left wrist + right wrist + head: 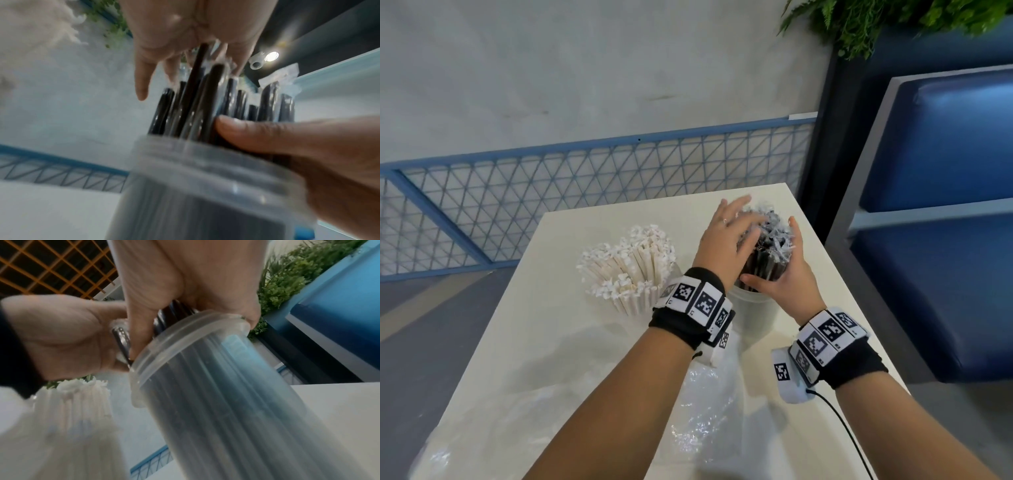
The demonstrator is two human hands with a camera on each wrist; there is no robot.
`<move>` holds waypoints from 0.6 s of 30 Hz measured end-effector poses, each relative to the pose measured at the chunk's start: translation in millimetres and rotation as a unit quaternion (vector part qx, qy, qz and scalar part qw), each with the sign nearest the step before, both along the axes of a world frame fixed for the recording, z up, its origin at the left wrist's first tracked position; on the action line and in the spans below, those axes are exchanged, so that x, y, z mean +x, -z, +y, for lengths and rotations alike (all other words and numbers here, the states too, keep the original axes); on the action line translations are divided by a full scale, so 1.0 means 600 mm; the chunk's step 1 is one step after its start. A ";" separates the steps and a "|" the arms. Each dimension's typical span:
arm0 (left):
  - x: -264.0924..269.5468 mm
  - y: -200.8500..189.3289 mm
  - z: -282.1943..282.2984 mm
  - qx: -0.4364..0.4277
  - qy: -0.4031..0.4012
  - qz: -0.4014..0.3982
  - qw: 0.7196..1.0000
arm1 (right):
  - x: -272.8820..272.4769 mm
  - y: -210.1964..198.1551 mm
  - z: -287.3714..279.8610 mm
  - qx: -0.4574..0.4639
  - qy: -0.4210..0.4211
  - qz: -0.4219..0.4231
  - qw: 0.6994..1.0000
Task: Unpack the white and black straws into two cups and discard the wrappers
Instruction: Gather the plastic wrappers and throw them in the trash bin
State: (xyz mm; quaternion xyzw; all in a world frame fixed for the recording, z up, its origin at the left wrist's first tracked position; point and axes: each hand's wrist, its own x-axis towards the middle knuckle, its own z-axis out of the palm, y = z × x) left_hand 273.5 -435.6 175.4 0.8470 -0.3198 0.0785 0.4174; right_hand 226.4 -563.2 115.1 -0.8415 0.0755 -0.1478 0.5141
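A bundle of black straws [774, 240], their clear wrapper ends sticking up, stands in a translucent cup [753, 315] at the table's right side. My right hand [787, 274] grips the bundle just above the cup's rim, thumb in front and fingers behind. My left hand [732, 226] lies against the top left of the bundle with its fingers spread and fairly straight. The left wrist view shows the black straws [236, 100] rising out of the cup [205, 194]. White paper-wrapped straws [626, 267] fan out of a second cup to the left.
Crumpled clear plastic wrappers [709, 411] lie on the white table [571, 342] under my forearms. A blue bench [945, 205] stands close on the right. A blue mesh fence [551, 192] runs behind the table, and a green plant [876, 24] hangs above.
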 end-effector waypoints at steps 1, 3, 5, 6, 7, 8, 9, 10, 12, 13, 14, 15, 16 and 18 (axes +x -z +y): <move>0.000 0.010 -0.002 0.022 -0.002 0.027 0.999 | 0.000 0.001 -0.001 -0.006 0.001 -0.005 1.000; -0.002 0.028 -0.001 0.030 0.019 0.063 0.997 | -0.001 0.003 -0.003 -0.021 0.005 -0.014 1.000; -0.006 0.034 0.005 -0.010 0.035 0.059 0.998 | -0.004 0.002 -0.002 -0.011 0.006 -0.019 1.000; -0.004 0.040 0.008 -0.037 0.021 0.078 0.996 | -0.005 0.000 -0.002 -0.005 0.003 -0.020 1.000; -0.001 0.044 0.012 -0.061 -0.001 0.118 0.991 | -0.004 0.000 -0.002 -0.008 0.001 -0.019 1.000; 0.003 0.044 0.014 -0.075 -0.013 0.172 0.982 | -0.004 -0.002 0.000 -0.024 0.001 -0.014 1.000; 0.006 0.043 0.015 -0.085 -0.012 0.224 0.971 | -0.003 -0.005 0.001 -0.041 0.006 -0.003 0.999; 0.007 0.041 0.014 -0.090 -0.003 0.258 0.962 | -0.002 -0.009 0.002 -0.050 0.015 0.002 0.999; 0.004 0.030 0.008 -0.098 0.001 0.254 0.962 | -0.001 -0.019 0.003 -0.022 0.028 -0.006 0.999; 0.005 0.024 0.006 -0.112 -0.002 0.240 0.964 | -0.001 -0.027 0.003 -0.002 0.033 -0.019 0.999; 0.006 0.015 0.004 -0.132 -0.007 0.226 0.965 | -0.001 -0.037 0.004 0.012 0.035 -0.036 0.999; 0.005 0.005 0.003 -0.153 -0.009 0.216 0.964 | 0.001 -0.046 0.004 0.023 0.029 -0.057 0.998; 0.004 -0.006 0.002 -0.174 -0.012 0.213 0.961 | 0.002 -0.056 0.005 0.032 0.017 -0.082 0.996; 0.004 -0.016 0.001 -0.208 -0.012 0.222 0.953 | 0.004 -0.065 0.007 0.049 -0.013 -0.126 0.991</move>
